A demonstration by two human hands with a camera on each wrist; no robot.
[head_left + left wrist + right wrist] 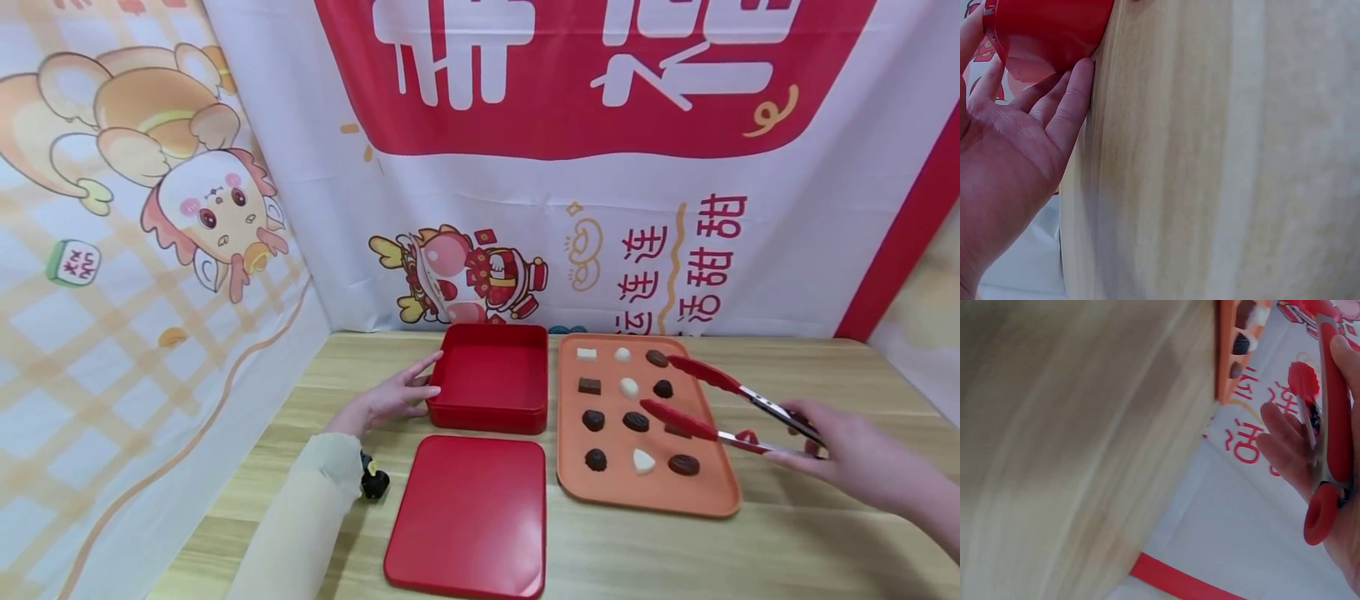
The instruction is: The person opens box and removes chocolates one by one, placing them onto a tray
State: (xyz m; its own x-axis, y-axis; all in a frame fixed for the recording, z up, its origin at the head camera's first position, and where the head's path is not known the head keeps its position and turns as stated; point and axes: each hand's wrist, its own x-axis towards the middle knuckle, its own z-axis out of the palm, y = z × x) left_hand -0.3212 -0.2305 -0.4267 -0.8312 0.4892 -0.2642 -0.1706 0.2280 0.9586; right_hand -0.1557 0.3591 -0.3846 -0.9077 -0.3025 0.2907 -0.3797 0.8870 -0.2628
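Note:
My left hand (pixel 390 395) rests against the left wall of an open, empty red square box (pixel 491 379); its fingers lie along the side with fingertips at the rim. In the left wrist view, the extended fingers (pixel 1072 103) touch the red wall. My right hand (pixel 847 450) holds red-tipped tongs (pixel 750 398) by the handles, arms spread apart. Their tips hang over an orange tray (pixel 637 493), with nothing between them. One tip is beside a dark oval chocolate (pixel 657 358), the other near a white chocolate (pixel 628 387). A tong arm partly hides a brown chocolate (pixel 678 431).
A red square lid (pixel 468 517) lies flat in front of the box. Dark and white chocolates of several shapes sit in rows on the tray, such as a white triangular one (pixel 643 461). A printed cloth (pixel 465 200) hangs behind the wooden table (pixel 795 550).

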